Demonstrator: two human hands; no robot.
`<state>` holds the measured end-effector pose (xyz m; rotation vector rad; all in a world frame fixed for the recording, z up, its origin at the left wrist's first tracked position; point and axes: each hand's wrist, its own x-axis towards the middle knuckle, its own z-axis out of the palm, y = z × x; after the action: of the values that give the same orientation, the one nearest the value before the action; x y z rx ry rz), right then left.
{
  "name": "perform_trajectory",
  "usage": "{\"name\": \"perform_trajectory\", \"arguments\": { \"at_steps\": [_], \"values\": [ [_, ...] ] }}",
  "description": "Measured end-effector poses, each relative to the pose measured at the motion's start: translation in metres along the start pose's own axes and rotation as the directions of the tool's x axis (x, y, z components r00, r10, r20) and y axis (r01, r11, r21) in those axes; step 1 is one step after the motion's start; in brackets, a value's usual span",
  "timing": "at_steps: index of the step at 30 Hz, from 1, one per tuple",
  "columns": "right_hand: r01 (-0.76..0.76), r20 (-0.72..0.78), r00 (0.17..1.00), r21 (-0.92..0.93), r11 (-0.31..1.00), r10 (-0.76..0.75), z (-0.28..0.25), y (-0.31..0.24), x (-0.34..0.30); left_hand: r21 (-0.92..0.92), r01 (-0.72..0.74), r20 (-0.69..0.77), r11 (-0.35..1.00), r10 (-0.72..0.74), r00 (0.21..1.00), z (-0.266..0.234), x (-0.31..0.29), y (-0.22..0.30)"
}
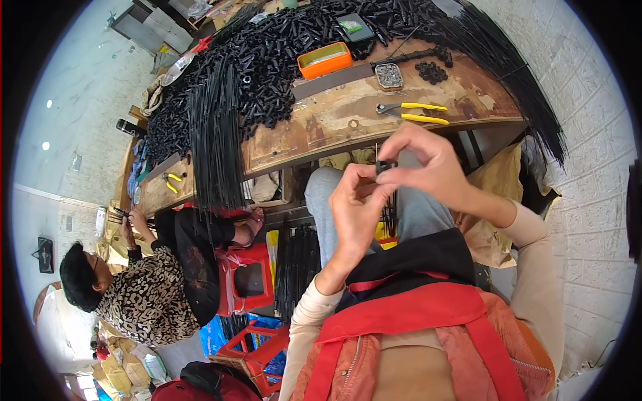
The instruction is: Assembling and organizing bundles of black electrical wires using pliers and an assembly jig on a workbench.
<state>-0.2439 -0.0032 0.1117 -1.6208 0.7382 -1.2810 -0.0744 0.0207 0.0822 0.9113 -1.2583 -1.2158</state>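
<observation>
Both of my hands meet over my lap, just in front of the bench edge. A small black ring-like part (383, 166) is pinched between their fingertips, with a thin upright rod showing just above it. My left hand (354, 210) steadies it from below with thumb and forefinger. From the other side, my right hand (431, 170) grips it, thumb under and fingers curled over. Fingers cover much of the part. Black rods (389, 214) show below the hands, between my knees; whether they join the part I cannot tell. Yellow-handled pliers (421, 113) lie on the bench beyond.
The wooden bench (301, 137) carries a heap of black parts (267, 73), an orange box (325, 61), a dish of small metal pieces (389, 77) and black rings (431, 72). Rod bundles (215, 127) overhang its edge. A co-worker (147, 287) sits at left near a red stool (246, 277).
</observation>
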Motion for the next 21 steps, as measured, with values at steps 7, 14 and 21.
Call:
{"name": "perform_trajectory", "arguments": {
  "at_steps": [7, 14, 21],
  "values": [
    [-0.198, -0.049, 0.971, 0.377, 0.905, 0.233, 0.037, 0.049, -0.012, -0.064, -0.154, -0.016, 0.986, 0.153, 0.988, -0.043, 0.014, 0.028],
    [-0.340, -0.024, 0.939, 0.082, 0.937, 0.343, 0.072, 0.054, -0.012, -0.065, -0.087, -0.094, 0.994, 0.080, 0.992, -0.056, 0.013, 0.021],
    [-0.333, -0.098, 0.938, 0.012, 0.943, 0.333, 0.083, 0.067, -0.013, 0.051, -0.188, -0.231, 0.981, 0.194, 0.953, -0.046, 0.015, 0.010]
  ]
}}
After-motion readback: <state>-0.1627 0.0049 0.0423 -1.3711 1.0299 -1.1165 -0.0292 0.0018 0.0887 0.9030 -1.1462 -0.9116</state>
